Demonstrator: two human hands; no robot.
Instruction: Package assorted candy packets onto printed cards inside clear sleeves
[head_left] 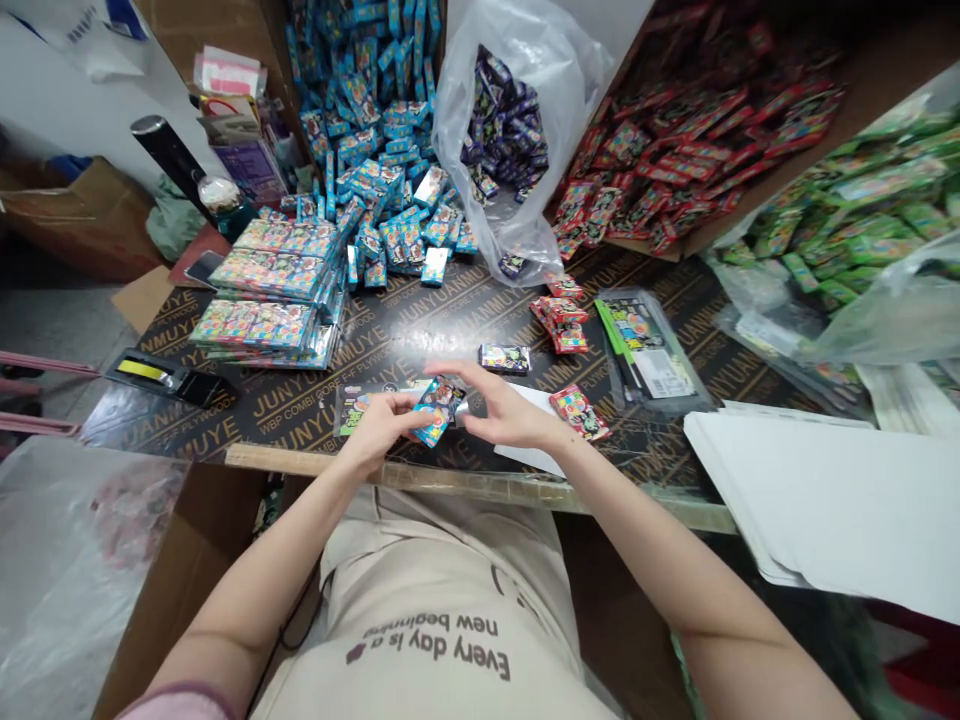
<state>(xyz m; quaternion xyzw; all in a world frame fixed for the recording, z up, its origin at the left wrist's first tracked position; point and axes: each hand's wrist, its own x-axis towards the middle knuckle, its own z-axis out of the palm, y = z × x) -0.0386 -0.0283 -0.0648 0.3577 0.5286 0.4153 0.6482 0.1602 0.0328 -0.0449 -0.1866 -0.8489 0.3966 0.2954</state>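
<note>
A small blue printed packet (437,410) sits tilted between the hands, just above the bench's pale wooden near edge (390,470); fingers hide much of its print. The left hand (379,425) narrowly pinches its lower side, while the right hand (506,410) arches over and grips its upper corner. A dark packet (505,358) lies just ahead, a red packet (579,412) lies just right, and stacked packs (262,290) stand well left.
</note>
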